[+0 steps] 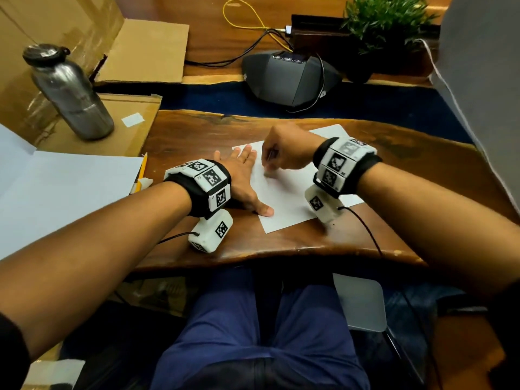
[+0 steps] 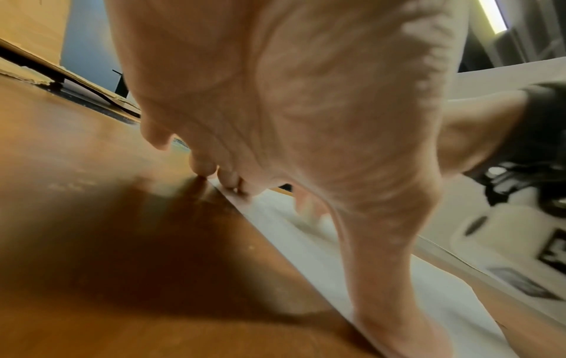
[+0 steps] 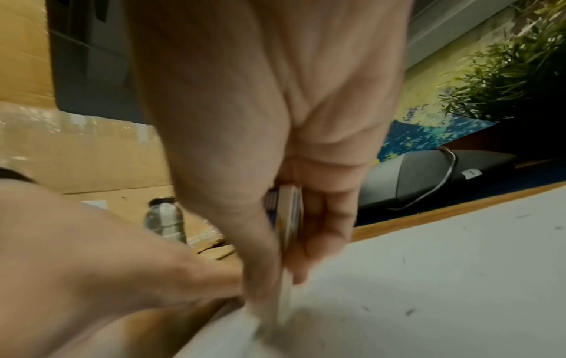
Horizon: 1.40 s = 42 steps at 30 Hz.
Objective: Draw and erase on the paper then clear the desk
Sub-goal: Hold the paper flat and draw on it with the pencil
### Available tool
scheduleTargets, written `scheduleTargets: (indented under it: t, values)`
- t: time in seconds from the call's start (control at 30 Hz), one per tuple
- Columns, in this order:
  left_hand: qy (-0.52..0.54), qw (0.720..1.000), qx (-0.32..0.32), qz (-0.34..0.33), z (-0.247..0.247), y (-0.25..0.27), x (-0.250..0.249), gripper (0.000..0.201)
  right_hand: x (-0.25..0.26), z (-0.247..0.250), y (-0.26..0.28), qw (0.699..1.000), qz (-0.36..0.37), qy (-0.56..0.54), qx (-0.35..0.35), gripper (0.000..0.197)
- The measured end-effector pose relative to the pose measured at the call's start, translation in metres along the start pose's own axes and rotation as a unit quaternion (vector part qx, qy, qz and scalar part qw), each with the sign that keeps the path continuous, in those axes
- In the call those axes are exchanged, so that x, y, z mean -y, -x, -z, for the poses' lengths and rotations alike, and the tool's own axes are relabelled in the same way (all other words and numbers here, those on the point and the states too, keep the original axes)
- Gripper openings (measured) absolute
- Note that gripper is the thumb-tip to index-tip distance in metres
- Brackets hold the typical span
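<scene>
Pressing one paper [image 1: 284, 198], two hands [image 1: 239, 175] [image 1: 284, 153].

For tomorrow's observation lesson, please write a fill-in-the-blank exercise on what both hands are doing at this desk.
1. The left hand lies ____ on the white paper, fingers spread.
2. The right hand pinches a thin ____ whose lower end meets the paper.
3. The metal bottle stands on a ____ box at the left.
4. A yellow ____ lies left of the left hand.

Missing words: flat; eraser; cardboard; pencil
</scene>
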<state>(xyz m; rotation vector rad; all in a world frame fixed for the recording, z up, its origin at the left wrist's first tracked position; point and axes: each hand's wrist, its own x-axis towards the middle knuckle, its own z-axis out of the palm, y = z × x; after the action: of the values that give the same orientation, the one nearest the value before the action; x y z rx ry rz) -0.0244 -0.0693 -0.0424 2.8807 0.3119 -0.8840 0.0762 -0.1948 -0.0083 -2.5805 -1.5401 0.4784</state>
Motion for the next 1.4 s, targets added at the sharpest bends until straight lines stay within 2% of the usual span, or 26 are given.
scheduleTargets:
  t: [0.07,0.2,0.37,0.43,0.57,0.63,0.7,0.87,0.9,1.0,1.07,1.13,1.3,1.33,1.4]
  values:
    - [0.004,1.000,0.002,0.001,0.000,0.002,0.000,0.149,-0.001,0.000,-0.013,0.997,-0.036,-0.009,-0.067,0.013]
    - [0.008,1.000,0.002,0.000,-0.001,0.000,0.001,0.150,0.001,-0.011,-0.005,0.998,-0.030,-0.005,-0.059,0.010]
    - [0.011,1.000,-0.004,-0.002,-0.003,-0.001,0.002,0.152,0.003,-0.015,0.032,0.998,-0.011,-0.009,0.068,0.008]
    - [0.004,1.000,-0.007,-0.001,-0.002,0.000,0.000,0.151,0.004,-0.008,0.027,0.996,-0.005,0.003,0.090,0.009]
    - [-0.004,1.000,-0.005,0.004,-0.001,0.000,0.000,0.150,0.005,-0.001,0.002,0.999,-0.017,-0.004,-0.032,0.012]
    - [-0.008,1.000,0.001,0.003,-0.001,0.000,0.000,0.151,0.009,-0.008,0.002,0.998,-0.012,0.003,-0.055,0.012]
    - [-0.008,1.000,0.000,0.000,-0.001,-0.002,0.000,0.151,0.010,-0.018,0.014,0.999,-0.001,0.002,-0.047,0.012]
    - [0.000,1.000,-0.005,-0.005,-0.003,-0.004,0.003,0.155,0.007,-0.021,0.040,0.999,0.018,-0.025,0.043,0.011]
    - [0.000,1.000,-0.007,-0.007,-0.004,-0.004,0.002,0.154,0.006,-0.018,0.036,0.999,0.017,-0.025,0.040,0.011]
    - [0.000,1.000,-0.011,-0.006,-0.002,-0.002,0.001,0.150,0.002,-0.013,0.013,0.999,0.000,-0.030,-0.044,0.013]
    - [0.002,1.000,-0.007,-0.002,-0.002,0.001,0.001,0.149,0.001,-0.016,0.009,0.997,-0.002,-0.031,-0.070,0.012]
    - [0.001,1.000,-0.007,-0.004,-0.002,0.000,0.000,0.150,-0.001,-0.023,0.020,0.997,-0.002,-0.046,-0.055,0.011]
    - [0.000,1.000,-0.007,-0.008,-0.003,-0.003,0.002,0.151,0.000,-0.027,0.043,0.998,0.014,-0.055,0.039,0.012]
    - [-0.003,1.000,-0.006,-0.009,-0.003,-0.004,0.002,0.151,-0.001,-0.025,0.038,0.998,0.014,-0.054,0.033,0.012]
    - [-0.009,1.000,-0.008,-0.011,-0.003,-0.004,0.002,0.151,-0.007,-0.021,0.025,0.998,-0.003,-0.053,-0.029,0.013]
